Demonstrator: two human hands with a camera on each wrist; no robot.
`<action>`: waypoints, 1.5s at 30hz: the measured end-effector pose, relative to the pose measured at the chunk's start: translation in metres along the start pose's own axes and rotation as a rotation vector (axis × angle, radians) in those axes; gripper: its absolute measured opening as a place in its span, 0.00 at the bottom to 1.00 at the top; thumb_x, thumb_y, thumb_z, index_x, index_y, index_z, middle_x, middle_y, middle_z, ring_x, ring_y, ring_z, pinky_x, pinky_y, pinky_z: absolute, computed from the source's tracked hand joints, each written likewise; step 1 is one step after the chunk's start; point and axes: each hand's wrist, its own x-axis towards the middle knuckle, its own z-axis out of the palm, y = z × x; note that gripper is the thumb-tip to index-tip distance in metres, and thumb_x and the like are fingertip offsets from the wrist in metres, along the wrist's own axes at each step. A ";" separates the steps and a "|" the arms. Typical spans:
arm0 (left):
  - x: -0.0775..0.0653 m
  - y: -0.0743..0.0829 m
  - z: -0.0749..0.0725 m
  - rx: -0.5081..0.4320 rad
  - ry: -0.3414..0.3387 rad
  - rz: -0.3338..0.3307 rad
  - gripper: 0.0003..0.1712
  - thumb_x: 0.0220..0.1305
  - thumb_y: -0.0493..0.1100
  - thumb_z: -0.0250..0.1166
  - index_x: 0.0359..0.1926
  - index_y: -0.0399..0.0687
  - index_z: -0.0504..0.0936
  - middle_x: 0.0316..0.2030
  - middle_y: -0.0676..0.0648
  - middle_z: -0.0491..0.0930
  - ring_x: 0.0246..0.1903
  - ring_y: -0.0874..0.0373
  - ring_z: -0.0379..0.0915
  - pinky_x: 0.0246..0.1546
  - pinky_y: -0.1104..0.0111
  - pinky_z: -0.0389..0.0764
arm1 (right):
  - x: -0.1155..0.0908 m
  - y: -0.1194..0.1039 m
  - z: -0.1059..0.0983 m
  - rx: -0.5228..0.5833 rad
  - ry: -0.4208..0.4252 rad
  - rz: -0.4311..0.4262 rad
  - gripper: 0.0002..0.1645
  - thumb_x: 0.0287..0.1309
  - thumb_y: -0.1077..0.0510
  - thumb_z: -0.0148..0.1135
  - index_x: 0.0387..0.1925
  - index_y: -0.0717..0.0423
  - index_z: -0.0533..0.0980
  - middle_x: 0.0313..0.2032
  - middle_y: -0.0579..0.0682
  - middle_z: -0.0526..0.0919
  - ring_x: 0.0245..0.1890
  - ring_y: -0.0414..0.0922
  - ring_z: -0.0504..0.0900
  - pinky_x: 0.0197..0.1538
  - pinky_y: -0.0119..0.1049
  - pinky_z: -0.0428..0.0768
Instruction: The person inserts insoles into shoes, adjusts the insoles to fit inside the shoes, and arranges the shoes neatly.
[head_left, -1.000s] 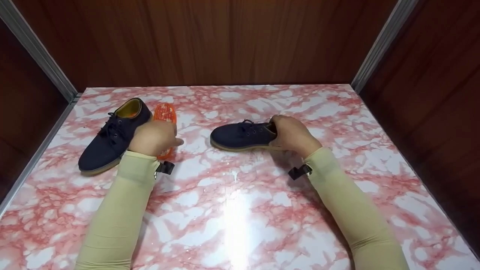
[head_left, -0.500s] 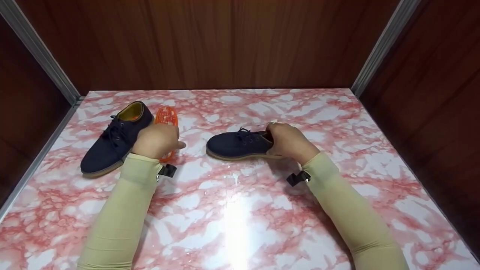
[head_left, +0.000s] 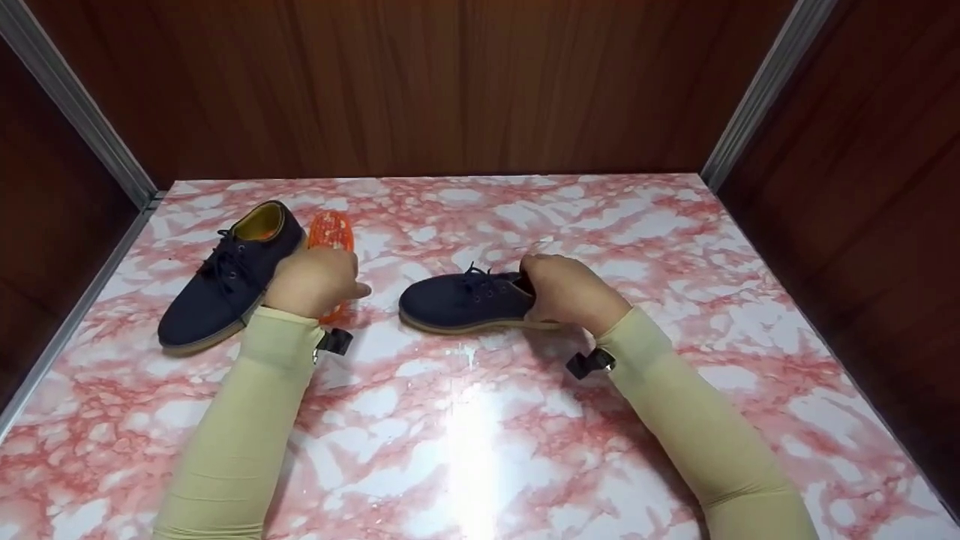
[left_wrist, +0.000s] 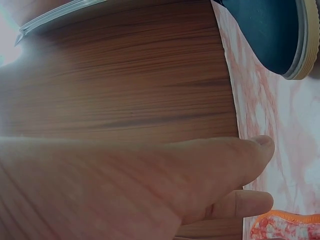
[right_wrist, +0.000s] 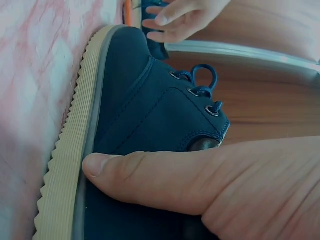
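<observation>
My right hand (head_left: 571, 292) grips a navy lace-up shoe (head_left: 465, 300) by its heel, toe pointing left. In the right wrist view the thumb presses along the shoe's side (right_wrist: 125, 100), just above the pale ridged sole; the other fingers are hidden. Whether the sole touches the table cannot be told. My left hand (head_left: 313, 283) is over an orange insole (head_left: 331, 227), covering its middle. Its fingers look loose with nothing between them, and the right wrist view shows them spread apart. The matching navy shoe (head_left: 217, 289) stands just left of that hand, toe toward the front left.
Red-and-white marbled sheeting covers the table (head_left: 420, 465). A brown wood panel (head_left: 450, 90) rises behind it, with further dark panels at both sides and metal strips (head_left: 772, 90) in the corners. Light glares off the table's front middle.
My right hand has drawn the gripped shoe leftward and a little nearer to me. The left hand, the insole and the other shoe stay about where they were.
</observation>
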 end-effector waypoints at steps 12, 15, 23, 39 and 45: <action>-0.001 0.002 0.003 0.003 0.016 0.010 0.21 0.70 0.57 0.70 0.43 0.43 0.91 0.44 0.37 0.91 0.39 0.43 0.85 0.41 0.41 0.85 | -0.005 -0.011 0.002 -0.074 -0.051 -0.060 0.32 0.45 0.58 0.80 0.53 0.58 0.76 0.45 0.55 0.88 0.42 0.55 0.85 0.54 0.53 0.83; -0.001 0.003 0.003 0.000 0.005 0.002 0.22 0.70 0.58 0.70 0.44 0.43 0.91 0.44 0.37 0.91 0.39 0.44 0.85 0.41 0.42 0.84 | -0.007 -0.015 0.001 -0.085 -0.065 -0.071 0.33 0.47 0.57 0.81 0.55 0.58 0.76 0.48 0.55 0.88 0.44 0.56 0.85 0.55 0.53 0.83; 0.002 0.003 0.004 0.009 -0.040 0.005 0.23 0.72 0.58 0.69 0.47 0.41 0.91 0.45 0.37 0.91 0.38 0.45 0.84 0.43 0.45 0.83 | -0.009 -0.025 0.003 -0.102 -0.084 -0.113 0.32 0.48 0.56 0.79 0.54 0.56 0.76 0.47 0.52 0.87 0.40 0.54 0.83 0.51 0.52 0.83; 0.003 0.010 0.006 0.033 -0.018 0.034 0.22 0.71 0.57 0.69 0.44 0.40 0.90 0.41 0.37 0.90 0.34 0.46 0.81 0.37 0.47 0.82 | -0.015 -0.040 0.012 -0.151 -0.123 -0.179 0.32 0.54 0.51 0.79 0.57 0.57 0.76 0.47 0.52 0.85 0.43 0.53 0.84 0.56 0.53 0.84; 0.002 0.012 0.006 0.017 -0.027 0.038 0.21 0.71 0.56 0.70 0.46 0.42 0.90 0.44 0.37 0.91 0.37 0.45 0.83 0.40 0.44 0.84 | -0.018 -0.049 0.015 -0.164 -0.121 -0.203 0.37 0.56 0.49 0.79 0.62 0.59 0.75 0.50 0.54 0.86 0.47 0.55 0.86 0.61 0.55 0.83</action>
